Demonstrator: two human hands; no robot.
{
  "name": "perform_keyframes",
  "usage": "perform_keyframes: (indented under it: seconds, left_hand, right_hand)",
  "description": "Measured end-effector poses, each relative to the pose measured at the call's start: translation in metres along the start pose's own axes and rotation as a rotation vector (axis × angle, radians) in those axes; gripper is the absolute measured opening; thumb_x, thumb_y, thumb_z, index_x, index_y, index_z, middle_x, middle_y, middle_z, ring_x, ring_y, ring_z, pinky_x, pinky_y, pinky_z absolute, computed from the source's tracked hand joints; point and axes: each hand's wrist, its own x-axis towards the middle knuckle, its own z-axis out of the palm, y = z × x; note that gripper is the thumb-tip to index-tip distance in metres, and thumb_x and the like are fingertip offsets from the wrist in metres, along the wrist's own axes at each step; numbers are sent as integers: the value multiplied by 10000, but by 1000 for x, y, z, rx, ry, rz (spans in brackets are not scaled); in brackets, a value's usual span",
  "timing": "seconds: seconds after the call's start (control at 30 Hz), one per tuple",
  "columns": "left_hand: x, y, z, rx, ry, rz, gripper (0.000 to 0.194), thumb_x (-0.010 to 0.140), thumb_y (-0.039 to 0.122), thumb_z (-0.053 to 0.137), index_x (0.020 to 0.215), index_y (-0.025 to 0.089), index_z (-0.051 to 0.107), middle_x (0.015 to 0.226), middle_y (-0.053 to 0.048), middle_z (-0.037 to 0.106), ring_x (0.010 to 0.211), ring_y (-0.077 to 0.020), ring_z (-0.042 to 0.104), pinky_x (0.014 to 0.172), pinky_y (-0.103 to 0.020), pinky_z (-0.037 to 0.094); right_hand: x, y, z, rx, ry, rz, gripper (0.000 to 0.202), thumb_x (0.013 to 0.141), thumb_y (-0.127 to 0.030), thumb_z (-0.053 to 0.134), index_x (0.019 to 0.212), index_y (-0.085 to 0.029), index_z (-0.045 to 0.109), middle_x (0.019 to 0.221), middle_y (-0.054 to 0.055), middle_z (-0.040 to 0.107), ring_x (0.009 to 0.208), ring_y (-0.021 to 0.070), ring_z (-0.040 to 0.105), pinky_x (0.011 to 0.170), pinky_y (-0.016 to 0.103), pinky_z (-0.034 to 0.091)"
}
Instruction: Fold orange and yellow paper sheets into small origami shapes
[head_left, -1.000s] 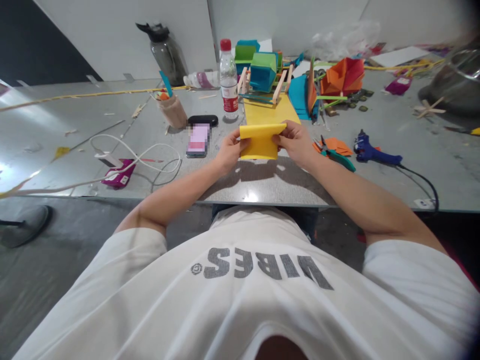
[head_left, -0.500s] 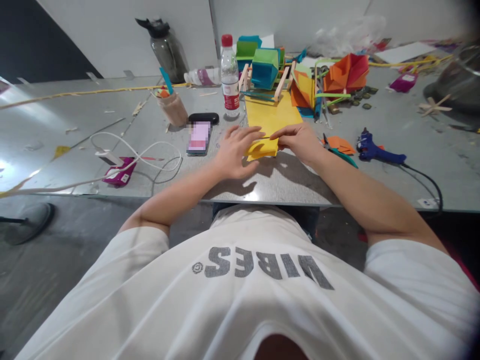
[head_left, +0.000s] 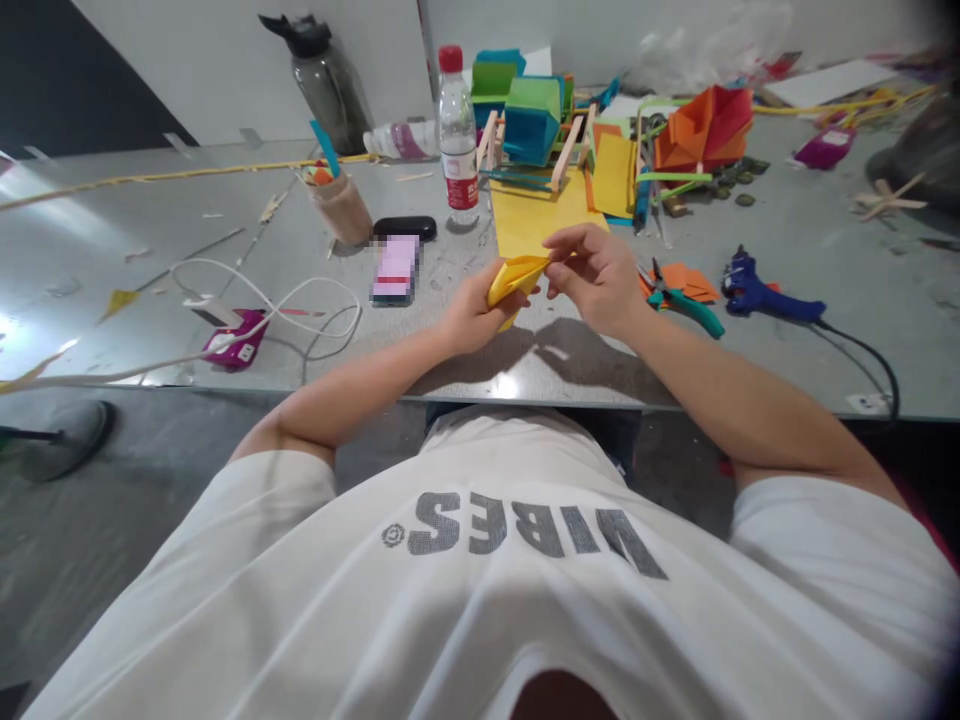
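Observation:
Folded yellow paper point(head_left: 519, 276) is raised a little above the table, its layers parted along the upper edge. My left hand point(head_left: 472, 314) is closed around its left side, with fingers underneath. At the paper's right corner, my right hand point(head_left: 594, 276) pinches the edge between thumb and forefinger. Behind my hands a flat yellow sheet point(head_left: 525, 222) lies on the table, partly under a model of wooden sticks with blue and green paper boxes point(head_left: 531, 122). Pliers with teal handles point(head_left: 688, 306) and orange paper pieces point(head_left: 688, 280) lie right of my right hand.
A blue glue gun point(head_left: 769, 292) with a black cord lies at the right. A bottle with a red cap point(head_left: 458, 150), a phone point(head_left: 396, 268) and a stick-filled cup point(head_left: 341, 208) stand or lie left of the yellow sheet. A white cable point(head_left: 300, 296) loops across the left.
The folded yellow paper has been lifted off the table and tilted. My left hand, flat over it before, now grips it. My right hand still pinches its right end.

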Motion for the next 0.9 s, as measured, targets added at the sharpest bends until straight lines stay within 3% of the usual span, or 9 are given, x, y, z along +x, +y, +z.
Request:
perform_keyframes:
  seconds: [0.1, 0.2, 0.3, 0.53, 0.73, 0.83, 0.9]
  left_hand:
    - [-1, 1, 5, -25, -18, 16, 660, 1227, 840, 654, 1525, 262, 761, 1321, -132, 931, 1121, -266, 906, 1023, -474, 741]
    - [-2, 5, 5, 4, -30, 44, 723, 1220, 888, 624, 1478, 234, 791, 1286, -139, 932, 1109, -265, 890, 1037, -463, 726]
    - [-3, 9, 1, 84, -51, 41, 792, 1213, 932, 571, 1444, 213, 810, 1231, -142, 928, 1051, -265, 873, 986, -432, 704]
    - [-6, 16, -2, 246, -68, 7, 902, 1187, 1024, 358, 1364, 265, 812, 1073, -114, 884, 918, -292, 845, 870, -459, 686]
    - [-5, 15, -3, 317, -102, 12, 959, 1142, 1087, 241, 1061, 288, 764, 969, -126, 848, 893, -299, 833, 905, -499, 685]
    - [-6, 16, -3, 358, -73, 49, 921, 1190, 1025, 269, 1279, 287, 811, 1093, -132, 888, 1016, -320, 870, 970, -532, 706]
    - [-7, 18, -3, 419, 16, 111, 801, 1245, 932, 332, 1469, 306, 779, 1286, -130, 909, 1198, -326, 884, 1081, -559, 720]
  right_hand:
    - [-4, 4, 0, -181, 20, -205, 506, 1068, -866, 890, 1204, -385, 814, 1114, 38, 808, 731, 213, 705, 703, 434, 677]
    - [-4, 7, -1, -326, -15, -441, 335, 1191, -692, 783, 1148, -360, 794, 1171, 70, 818, 802, 226, 710, 721, 430, 660]
    - [-4, 7, 1, -386, -45, -583, 223, 1200, -544, 751, 1138, -333, 790, 1158, 83, 837, 867, 241, 729, 703, 412, 642]
    - [-11, -2, 4, -447, -70, -449, 220, 1169, -559, 760, 1153, -344, 804, 1274, 117, 847, 1011, 298, 763, 827, 485, 681]
    - [-11, -4, 6, -462, -103, -406, 346, 1165, -680, 751, 1091, -346, 804, 1290, 131, 828, 1156, 355, 783, 1007, 576, 709]
    - [-11, -5, 7, -479, -109, -328, 414, 1125, -755, 782, 1026, -353, 800, 1271, 142, 823, 1209, 389, 777, 1073, 620, 710]
    - [-11, -5, 6, -479, -101, -311, 430, 1113, -766, 799, 1011, -348, 788, 1268, 148, 819, 1226, 398, 777, 1090, 630, 708]
